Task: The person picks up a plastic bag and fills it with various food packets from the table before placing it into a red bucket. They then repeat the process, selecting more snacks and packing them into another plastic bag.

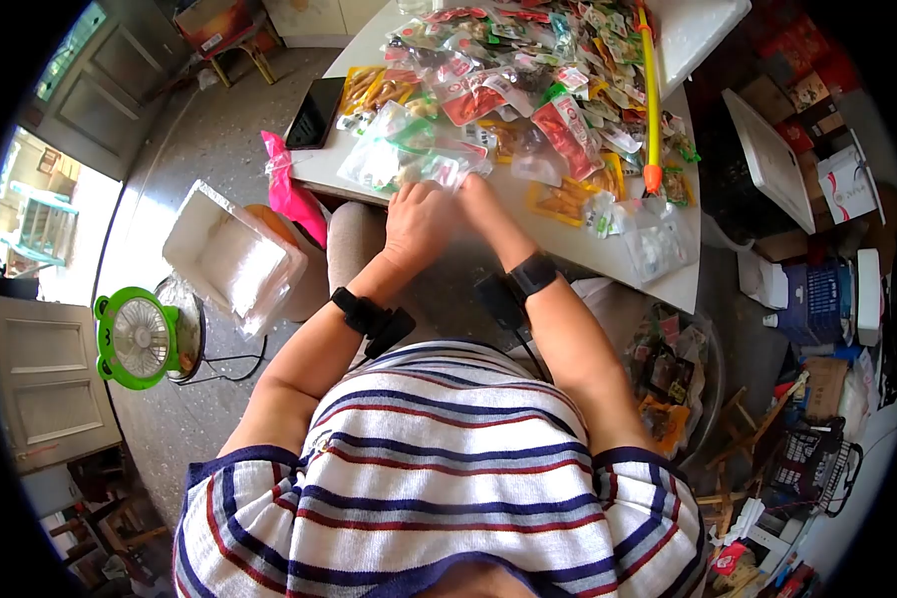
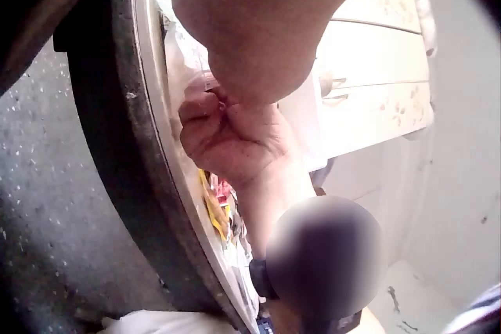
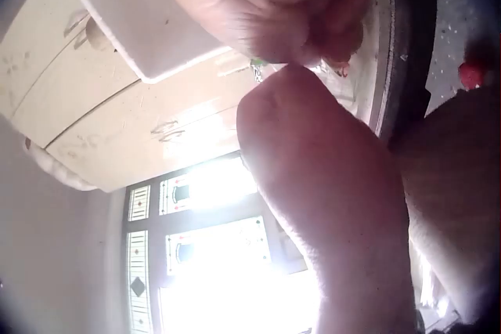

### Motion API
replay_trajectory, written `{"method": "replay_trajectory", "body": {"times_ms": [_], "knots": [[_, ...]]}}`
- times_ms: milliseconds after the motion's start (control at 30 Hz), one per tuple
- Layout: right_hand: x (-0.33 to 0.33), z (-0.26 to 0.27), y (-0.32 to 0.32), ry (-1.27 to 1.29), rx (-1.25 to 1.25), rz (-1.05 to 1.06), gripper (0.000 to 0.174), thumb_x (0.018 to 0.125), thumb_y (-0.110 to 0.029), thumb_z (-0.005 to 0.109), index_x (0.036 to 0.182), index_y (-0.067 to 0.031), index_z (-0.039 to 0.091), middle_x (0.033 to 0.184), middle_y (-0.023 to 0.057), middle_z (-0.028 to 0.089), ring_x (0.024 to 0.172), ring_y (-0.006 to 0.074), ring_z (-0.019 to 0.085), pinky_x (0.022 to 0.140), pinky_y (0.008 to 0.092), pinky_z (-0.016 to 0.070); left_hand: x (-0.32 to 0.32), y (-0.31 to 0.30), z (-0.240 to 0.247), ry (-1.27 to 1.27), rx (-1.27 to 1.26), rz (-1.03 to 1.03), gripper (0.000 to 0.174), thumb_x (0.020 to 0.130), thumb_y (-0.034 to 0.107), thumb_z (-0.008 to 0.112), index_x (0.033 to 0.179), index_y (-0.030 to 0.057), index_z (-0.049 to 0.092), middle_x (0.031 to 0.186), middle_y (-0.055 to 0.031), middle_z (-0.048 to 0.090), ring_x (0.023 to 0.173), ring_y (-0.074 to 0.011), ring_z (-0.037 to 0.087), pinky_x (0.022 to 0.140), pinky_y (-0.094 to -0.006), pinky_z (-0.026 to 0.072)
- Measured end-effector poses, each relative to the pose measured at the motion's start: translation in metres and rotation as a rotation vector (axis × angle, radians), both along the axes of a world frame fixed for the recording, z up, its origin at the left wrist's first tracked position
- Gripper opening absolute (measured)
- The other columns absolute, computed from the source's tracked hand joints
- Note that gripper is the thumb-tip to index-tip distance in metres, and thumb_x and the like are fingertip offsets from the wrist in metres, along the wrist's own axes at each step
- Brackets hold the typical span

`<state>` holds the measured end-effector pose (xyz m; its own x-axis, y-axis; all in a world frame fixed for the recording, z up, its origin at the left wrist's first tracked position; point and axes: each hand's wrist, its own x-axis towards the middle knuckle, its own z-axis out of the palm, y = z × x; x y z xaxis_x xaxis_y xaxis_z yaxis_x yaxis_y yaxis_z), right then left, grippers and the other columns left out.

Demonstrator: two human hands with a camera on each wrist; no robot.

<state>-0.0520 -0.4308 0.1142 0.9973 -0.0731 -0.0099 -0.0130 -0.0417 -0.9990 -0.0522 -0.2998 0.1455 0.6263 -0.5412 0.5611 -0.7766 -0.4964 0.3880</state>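
Note:
At the table's near edge my left hand [image 1: 419,219] and right hand [image 1: 485,211] meet, close together. Both grip a clear plastic bag [image 1: 455,171] at its near end. In the left wrist view, the fingers of the right hand [image 2: 235,134] are curled in. The right wrist view has the right hand [image 3: 290,9] at the top with the left hand [image 3: 290,103] against it, the fingertips mostly hidden. Just beyond lie clear bags with green print [image 1: 384,149] and a yellow snack packet [image 1: 377,90].
A large pile of snack packets [image 1: 528,75] covers the white table [image 1: 618,257]. A yellow stick with an orange tip [image 1: 652,110] lies across its right side. A black phone [image 1: 317,113] rests at the left edge. On the floor side stand a foam box [image 1: 209,239] and green fan [image 1: 138,337].

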Motion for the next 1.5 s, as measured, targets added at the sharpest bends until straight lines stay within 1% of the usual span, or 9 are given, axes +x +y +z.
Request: {"method": "replay_trajectory", "body": {"times_ms": [200, 367, 467, 667, 867, 967, 1100, 1233, 1500], "knots": [[-0.024, 0.019, -0.015, 0.214, 0.163, 0.112, 0.016, 0.075, -0.014, 0.045, 0.081, -0.0014, 0.053, 0.066, 0.0012, 0.051, 0.051, 0.0075, 0.047, 0.044, 0.0228, 0.0386, -0.001, 0.011, -0.011, -0.023, 0.02, -0.001, 0.024, 0.064, 0.017, 0.057, 0.084, 0.0071, 0.052, 0.095, -0.0097, 0.048, 0.094, -0.0279, 0.043, 0.081, -0.0384, 0.0319], [-0.03, 0.019, -0.037, 0.216, -0.097, -0.254, 0.024, 0.073, -0.016, 0.048, 0.092, -0.0001, 0.048, 0.07, 0.0042, 0.052, 0.049, 0.0108, 0.049, 0.045, 0.0231, 0.0401, -0.008, 0.011, -0.02, -0.166, 0.164, 0.062, 0.049, 0.057, 0.023, 0.062, 0.103, 0.0115, 0.048, 0.109, -0.0125, 0.042, 0.108, -0.0288, 0.034, 0.091, -0.0456, 0.0209], [-0.019, 0.017, -0.04, 0.123, -0.194, -0.388, 0.035, 0.072, -0.012, 0.05, 0.104, 0.001, 0.042, 0.075, 0.0064, 0.052, 0.051, 0.0112, 0.049, 0.046, 0.0257, 0.0411, -0.001, 0.008, -0.025, -0.226, 0.185, 0.055, 0.042, 0.061, 0.016, 0.056, 0.102, 0.0132, 0.049, 0.107, -0.0095, 0.044, 0.107, -0.0279, 0.036, 0.09, -0.0454, 0.0224], [-0.003, 0.013, -0.044, 0.073, -0.116, -0.097, 0.034, 0.074, -0.012, 0.048, 0.106, -0.0007, 0.041, 0.087, 0.005, 0.053, 0.064, 0.009, 0.052, 0.052, 0.0208, 0.0402, 0.013, 0.017, -0.005, -0.161, 0.173, -0.014, 0.033, 0.066, 0.009, 0.049, 0.098, 0.0109, 0.051, 0.103, -0.0063, 0.047, 0.105, -0.0263, 0.039, 0.09, -0.0412, 0.0258], [-0.013, 0.082, -0.03, -0.161, 0.168, -0.013, 0.023, 0.074, -0.009, 0.048, 0.093, 0.0035, 0.047, 0.074, 0.0028, 0.053, 0.064, 0.0107, 0.053, 0.053, 0.0226, 0.0408, 0.041, 0.042, 0.057, 0.243, -0.126, -0.189, 0.025, 0.075, 0.006, 0.046, 0.099, 0.0023, 0.05, 0.091, -0.011, 0.054, 0.087, -0.0216, 0.05, 0.079, -0.0322, 0.0363], [-0.016, 0.107, -0.034, -0.369, -0.187, -0.038, 0.02, 0.074, -0.009, 0.05, 0.09, 0.0023, 0.05, 0.076, 0.0041, 0.055, 0.067, 0.0109, 0.053, 0.055, 0.0234, 0.0416, 0.049, 0.049, 0.091, 0.667, -0.333, -0.299, 0.02, 0.081, 0.008, 0.044, 0.099, -0.0008, 0.05, 0.083, -0.0049, 0.054, 0.076, -0.009, 0.048, 0.069, -0.022, 0.0395], [-0.053, 0.164, -0.034, -0.388, -1.125, -0.158, 0.021, 0.07, -0.01, 0.056, 0.088, -0.0008, 0.051, 0.078, 0.0081, 0.053, 0.071, 0.0214, 0.053, 0.062, 0.0289, 0.0422, 0.03, 0.043, 0.124, 0.811, -0.301, -0.324, 0.02, 0.081, 0.009, 0.045, 0.097, -0.0007, 0.051, 0.085, -0.0044, 0.054, 0.079, -0.0102, 0.048, 0.07, -0.022, 0.0387], [-0.083, 0.163, -0.033, -0.761, -0.929, -0.118, 0.018, 0.066, -0.013, 0.056, 0.08, -0.0034, 0.051, 0.072, 0.0102, 0.052, 0.068, 0.0271, 0.051, 0.059, 0.0347, 0.0407, -0.007, 0.032, 0.131, 0.928, -0.278, -0.369, 0.019, 0.08, 0.009, 0.046, 0.096, -0.0009, 0.051, 0.086, -0.0046, 0.053, 0.08, -0.0107, 0.048, 0.072, -0.0226, 0.0382], [-0.174, 0.163, -0.035, -0.417, -0.971, 0.032, 0.009, 0.071, -0.012, 0.051, 0.069, -0.0043, 0.046, 0.056, 0.0114, 0.047, 0.052, 0.0277, 0.05, 0.046, 0.0356, 0.0386, -0.05, 0.016, 0.122, 0.953, 0.009, -0.729, 0.023, 0.079, 0.007, 0.044, 0.099, -0.0029, 0.05, 0.092, -0.0075, 0.053, 0.088, -0.0137, 0.047, 0.078, -0.0246, 0.035]]}}
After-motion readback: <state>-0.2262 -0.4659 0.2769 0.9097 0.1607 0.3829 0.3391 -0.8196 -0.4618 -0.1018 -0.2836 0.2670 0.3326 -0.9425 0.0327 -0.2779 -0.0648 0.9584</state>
